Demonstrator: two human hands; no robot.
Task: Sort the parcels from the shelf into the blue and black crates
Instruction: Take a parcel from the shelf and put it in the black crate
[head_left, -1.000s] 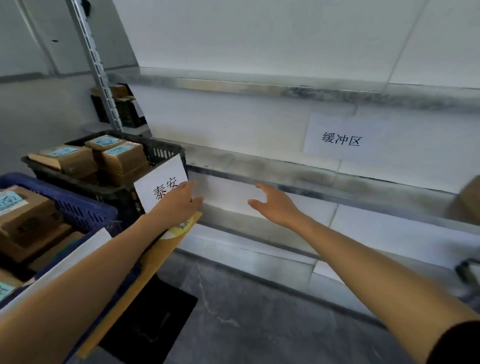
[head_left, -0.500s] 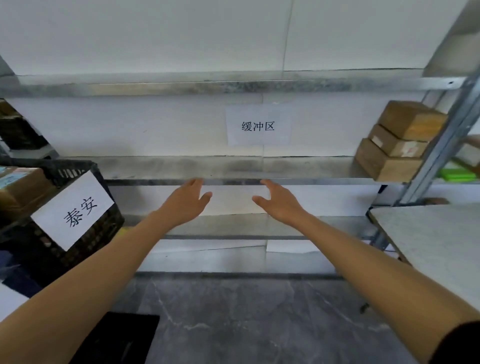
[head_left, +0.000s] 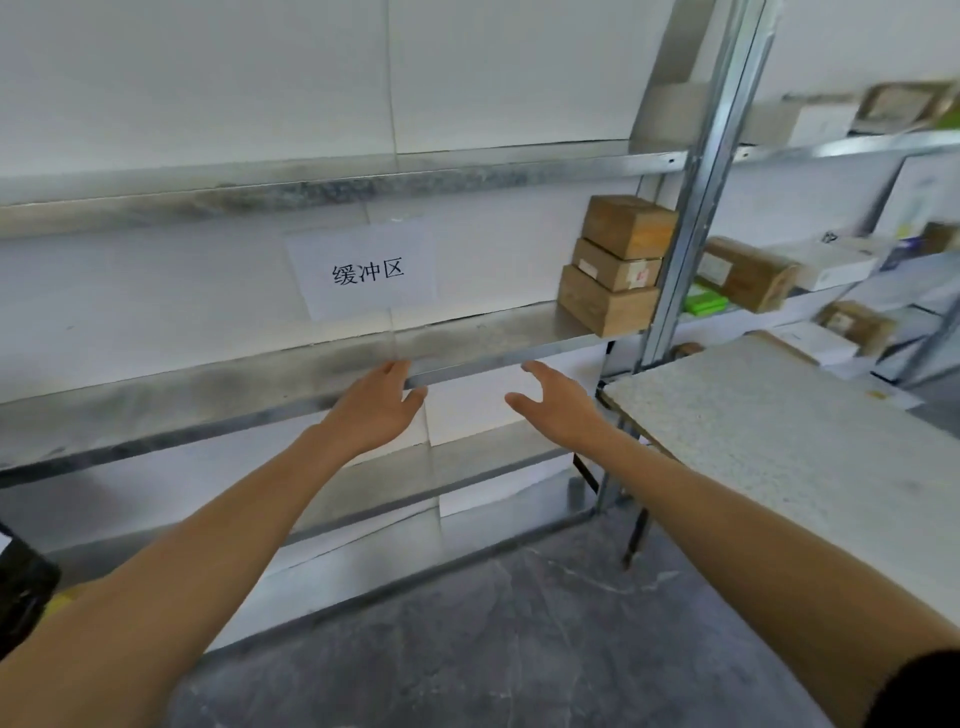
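A single wide-angle view from the person's head looks forward and slightly down at the metal shelf (head_left: 467, 343), which stands near and fills the left and middle of the frame. The view is tilted, so the shelf boards rise toward the right. The paper sign (head_left: 363, 273) sits near centre, the speckled table (head_left: 779, 441) at right, the grey floor (head_left: 519, 649) along the bottom

A parcel stockroom: taped cardboard boxes (head_left: 615, 265) stacked on a metal shelf rack (head_left: 467, 340) (paper sign (head_left: 363, 273) left of them).
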